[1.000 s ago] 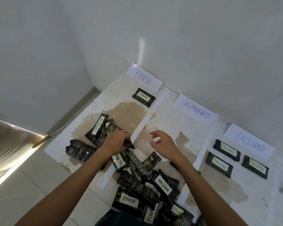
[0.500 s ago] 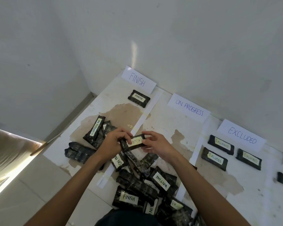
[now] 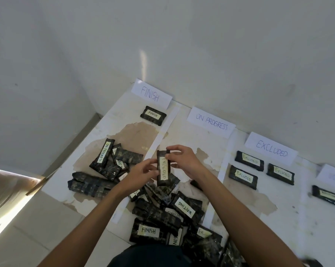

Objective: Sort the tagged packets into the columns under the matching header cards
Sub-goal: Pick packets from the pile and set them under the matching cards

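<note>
Two hands, one EXCLUDED packet

We begin with the widest thing, the stained white sheet (image 3: 191, 139) on the floor, cut into columns by paper strips. Across its near half, from nine o'clock round to six of the view's middle, sprawls the unsorted pile (image 3: 159, 216) of dark packets. The tags we can read there are on an ON PROGRESS packet (image 3: 103, 155), a WAITING packet (image 3: 186, 208) and a FINISH packet (image 3: 148, 231).

Against the wall lean the FINISH card (image 3: 150, 94), the ON PROGRESS card (image 3: 211, 122) and the EXCLUDED card (image 3: 271, 149). A fourth card (image 3: 334, 175) sits at three o'clock, its writing too faint for us to read.

Just below the FINISH card lies one sorted FINISH packet (image 3: 153, 115). Below the EXCLUDED card lie three sorted EXCLUDED packets (image 3: 249, 160), and below the fourth card lies one blurred-tag packet (image 3: 326, 195).

Smallest comes the held packet (image 3: 163, 167), lifted over the far edge of the pile. Its long axis runs twelve to six and its tag reads EXCLUDED downward. The EXCLUDED card stands between two and three o'clock of it, well apart.

Our left hand (image 3: 141, 174) comes in from eight o'clock and pinches the packet's left edge. Our right hand (image 3: 184, 160) comes in from four o'clock and pinches its top end, so both are grasping it.
</note>
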A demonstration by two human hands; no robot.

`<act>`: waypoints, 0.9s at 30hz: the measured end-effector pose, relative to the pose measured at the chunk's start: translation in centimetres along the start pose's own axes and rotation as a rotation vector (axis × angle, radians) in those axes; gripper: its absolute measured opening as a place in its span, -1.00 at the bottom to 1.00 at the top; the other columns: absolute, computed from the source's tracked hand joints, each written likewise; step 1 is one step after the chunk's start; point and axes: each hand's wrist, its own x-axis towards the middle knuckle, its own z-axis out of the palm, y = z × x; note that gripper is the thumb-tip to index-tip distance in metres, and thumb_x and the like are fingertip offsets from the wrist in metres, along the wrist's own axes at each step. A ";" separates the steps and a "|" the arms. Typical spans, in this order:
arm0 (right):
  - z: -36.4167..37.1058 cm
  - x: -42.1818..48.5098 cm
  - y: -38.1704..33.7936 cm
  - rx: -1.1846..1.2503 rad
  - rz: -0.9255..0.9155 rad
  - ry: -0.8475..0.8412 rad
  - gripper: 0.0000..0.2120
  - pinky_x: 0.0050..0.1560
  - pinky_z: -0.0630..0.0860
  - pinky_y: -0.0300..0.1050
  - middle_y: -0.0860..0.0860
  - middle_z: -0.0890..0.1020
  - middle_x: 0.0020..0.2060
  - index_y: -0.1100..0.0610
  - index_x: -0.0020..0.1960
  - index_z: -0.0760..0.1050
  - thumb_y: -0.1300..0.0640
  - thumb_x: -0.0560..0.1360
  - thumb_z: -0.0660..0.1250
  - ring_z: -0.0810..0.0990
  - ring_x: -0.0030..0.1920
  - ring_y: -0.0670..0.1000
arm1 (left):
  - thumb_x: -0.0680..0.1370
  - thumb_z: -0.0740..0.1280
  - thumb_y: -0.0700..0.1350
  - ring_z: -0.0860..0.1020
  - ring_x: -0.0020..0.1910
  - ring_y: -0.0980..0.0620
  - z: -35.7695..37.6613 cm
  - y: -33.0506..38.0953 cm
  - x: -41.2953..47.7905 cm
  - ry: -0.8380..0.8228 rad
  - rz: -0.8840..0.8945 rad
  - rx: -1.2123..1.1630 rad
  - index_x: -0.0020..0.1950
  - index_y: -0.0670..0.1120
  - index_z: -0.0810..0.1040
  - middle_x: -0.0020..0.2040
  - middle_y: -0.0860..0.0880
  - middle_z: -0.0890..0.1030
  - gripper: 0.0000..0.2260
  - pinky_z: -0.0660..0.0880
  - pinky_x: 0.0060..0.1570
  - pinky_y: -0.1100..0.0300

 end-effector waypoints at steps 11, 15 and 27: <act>-1.9 -3.2 2.0 -0.775 -0.269 0.057 -0.42 0.04 0.50 -0.09 0.03 0.42 0.12 0.04 0.32 0.35 0.00 0.35 0.46 0.44 0.10 0.02 | 0.55 0.26 -0.25 0.66 -0.11 -0.11 4.4 1.9 3.3 0.113 -0.218 -0.307 0.12 -0.18 0.51 -0.04 -0.19 0.66 -0.84 0.62 -0.13 0.10; -4.1 -4.4 3.5 -0.914 -0.311 0.202 -0.43 0.08 0.53 0.03 0.05 0.45 0.13 0.06 0.31 0.36 0.07 0.34 0.44 0.43 0.15 0.07 | 0.57 0.24 -0.23 0.66 -0.06 -0.10 7.3 2.4 4.0 0.024 -0.227 -0.328 0.12 -0.19 0.51 -0.01 -0.19 0.66 -0.84 0.59 0.02 0.02; -19.4 -10.1 9.9 -1.101 -0.108 0.396 -0.50 0.15 0.42 0.02 0.05 0.46 0.19 0.04 0.31 0.40 0.23 0.39 0.38 0.39 0.17 0.13 | 0.53 0.27 -0.12 0.41 0.29 0.02 18.5 3.8 7.2 -0.176 0.148 0.582 0.37 -0.04 0.38 0.35 -0.01 0.44 -0.60 0.36 0.23 0.17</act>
